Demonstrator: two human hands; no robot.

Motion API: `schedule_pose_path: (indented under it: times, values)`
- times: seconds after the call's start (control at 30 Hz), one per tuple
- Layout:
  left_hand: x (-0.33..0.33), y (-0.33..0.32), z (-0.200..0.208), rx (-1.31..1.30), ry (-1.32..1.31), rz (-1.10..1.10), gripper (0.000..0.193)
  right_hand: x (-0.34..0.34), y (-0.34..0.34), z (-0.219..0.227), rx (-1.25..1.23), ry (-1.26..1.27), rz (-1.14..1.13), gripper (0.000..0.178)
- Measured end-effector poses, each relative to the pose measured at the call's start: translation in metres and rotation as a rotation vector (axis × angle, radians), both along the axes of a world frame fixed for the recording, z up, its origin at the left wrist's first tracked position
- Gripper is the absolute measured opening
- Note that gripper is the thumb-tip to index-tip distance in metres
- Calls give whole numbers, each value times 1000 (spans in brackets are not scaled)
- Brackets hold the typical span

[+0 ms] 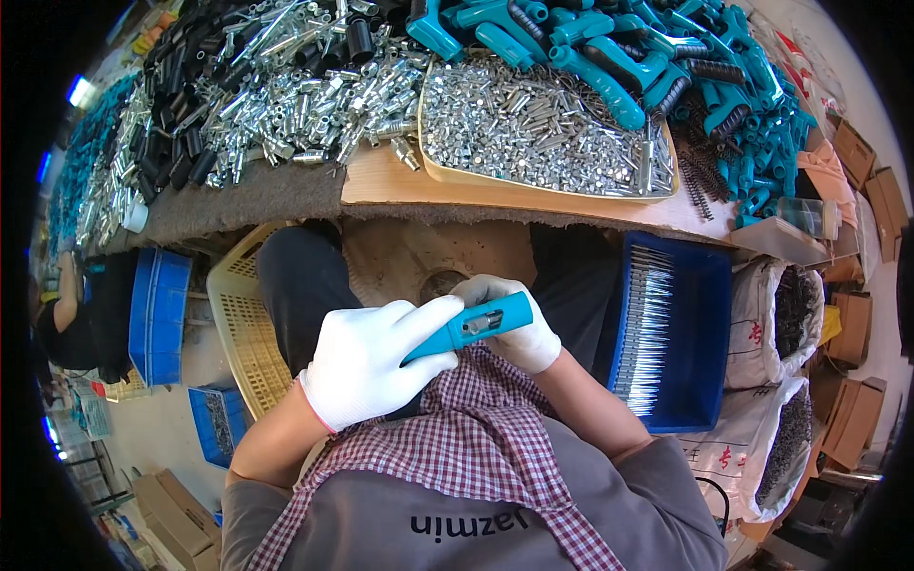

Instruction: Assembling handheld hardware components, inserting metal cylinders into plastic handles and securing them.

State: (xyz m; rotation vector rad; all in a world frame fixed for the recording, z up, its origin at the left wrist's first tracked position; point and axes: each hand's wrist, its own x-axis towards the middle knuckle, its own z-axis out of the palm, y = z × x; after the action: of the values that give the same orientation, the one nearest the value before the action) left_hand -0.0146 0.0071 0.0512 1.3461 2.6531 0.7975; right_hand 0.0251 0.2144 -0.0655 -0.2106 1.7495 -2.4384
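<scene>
A teal plastic handle point(468, 325) is held level over my lap, with a slot in its side where a metal part shows. My left hand point(379, 354), in a white glove, is closed round its left end, thumb below and fingers above. My right hand point(522, 328), also gloved in white, grips the right end from behind; part of its fingers is hidden by the handle. On the bench beyond lie a cream tray point(552, 192) of small metal parts and a heap of teal handles point(609, 67).
Loose metal tubes and black sleeves point(257, 105) cover the bench's left. A blue bin point(690, 333) of thin metal rods stands by my right knee, a yellow basket point(243, 324) by my left. White sacks point(762, 428) sit at right. Another person point(90, 314) works far left.
</scene>
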Motion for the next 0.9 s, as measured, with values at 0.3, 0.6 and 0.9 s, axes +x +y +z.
schedule_pose_path:
  times: [0.3, 0.6, 0.9]
  values:
    - [-2, 0, 3, 6, -23, 11, 54, 0, 0, -3, -245, -44, 95, 23]
    - [-1, -3, -1, -28, 20, 6, 54, 1, 2, -1, -132, -118, 84, 30]
    - [-6, -4, -10, -48, 31, -24, 57, 11, 16, 50, 20, -96, 28, 49]
